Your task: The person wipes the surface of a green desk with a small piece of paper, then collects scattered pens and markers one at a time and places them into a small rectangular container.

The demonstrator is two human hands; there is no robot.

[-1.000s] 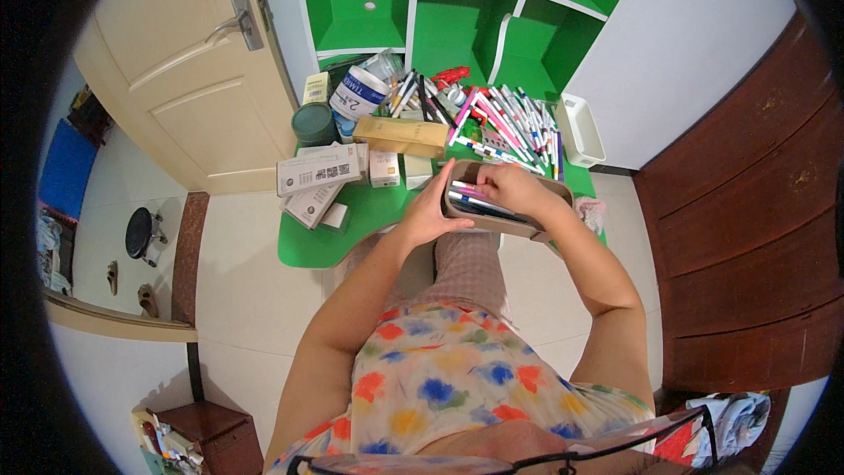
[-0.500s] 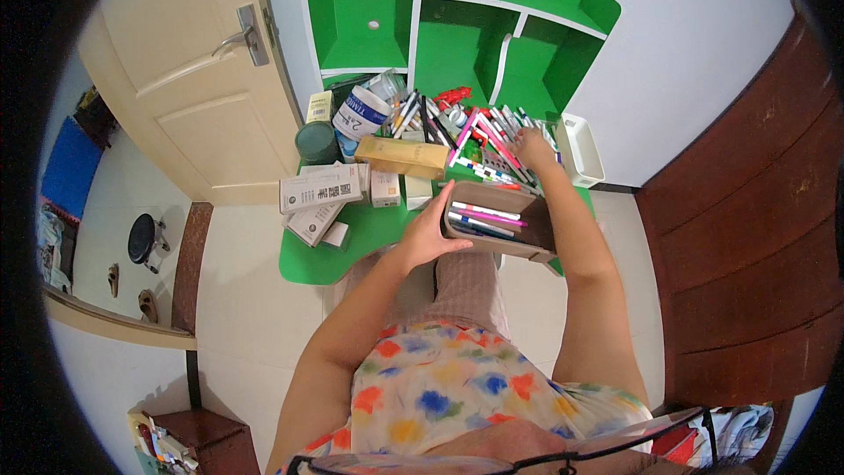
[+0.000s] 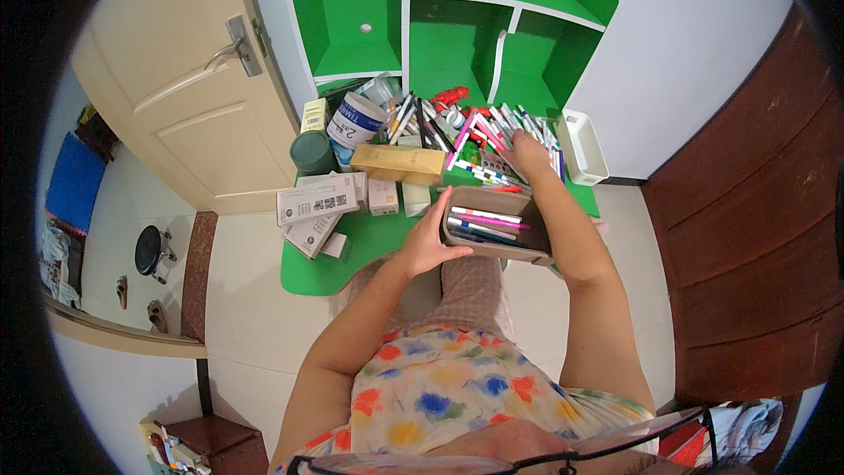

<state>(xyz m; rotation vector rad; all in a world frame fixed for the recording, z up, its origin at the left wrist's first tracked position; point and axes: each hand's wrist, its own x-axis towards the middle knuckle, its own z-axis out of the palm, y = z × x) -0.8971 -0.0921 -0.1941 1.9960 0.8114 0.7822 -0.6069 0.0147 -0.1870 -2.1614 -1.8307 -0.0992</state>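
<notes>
My left hand (image 3: 432, 242) grips the left side of a taupe bin (image 3: 497, 249), thumb along its near wall. The bin is tilted toward me at the desk's front edge, and several pens and markers (image 3: 488, 222) lie inside it. My right hand (image 3: 531, 157) reaches past the bin into a heap of loose markers (image 3: 503, 123), its fingers curled down among them. What those fingers hold, if anything, is hidden. Beside the heap, to the right, stands a white bin (image 3: 586, 151). A long gold box (image 3: 398, 164) lies left of the markers.
White cartons (image 3: 318, 202), a dark green canister (image 3: 313, 152) and a white-and-blue tub (image 3: 356, 120) crowd the left of the green desk (image 3: 308, 273). Green shelves (image 3: 453, 53) rise behind. A cream door (image 3: 189, 105) stands at left, a dark wooden panel (image 3: 747, 211) at right.
My right hand has shifted slightly down and left among the markers. The left hand still holds the bin in about the same place. The view has moved a little.
</notes>
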